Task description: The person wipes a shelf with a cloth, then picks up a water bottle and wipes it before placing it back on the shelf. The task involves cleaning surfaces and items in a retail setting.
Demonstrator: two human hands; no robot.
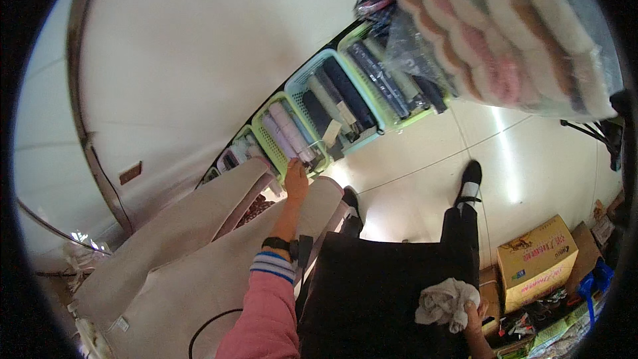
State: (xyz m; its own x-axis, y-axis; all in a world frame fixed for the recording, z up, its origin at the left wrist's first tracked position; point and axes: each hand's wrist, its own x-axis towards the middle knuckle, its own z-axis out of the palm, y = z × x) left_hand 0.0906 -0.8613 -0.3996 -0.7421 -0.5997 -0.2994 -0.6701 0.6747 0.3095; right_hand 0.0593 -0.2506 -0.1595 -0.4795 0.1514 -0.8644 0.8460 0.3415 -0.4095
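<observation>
My left hand (296, 178) reaches to the near end of a green plastic basket (259, 131) that holds rolled lilac and pink items (284, 128); its fingertips are at the rim, and whether they grip anything is unclear. In my right hand (473, 316), low on the right beside my dark-clothed lap, is a crumpled whitish cloth (445, 304). A light blue basket (326, 55) with dark and grey rolled items (349, 94) stands beside the green one. Past it, another green basket (349, 40) holds dark items in clear wrap (381, 80).
Large beige padded rolls or cushions (199, 244) lie at the left. A striped fluffy bundle in clear plastic (503, 35) bulges at the upper right. At the lower right, a yellow printed carton (538, 259) stands near blue straps (595, 279). A white wall (199, 35) runs behind the baskets.
</observation>
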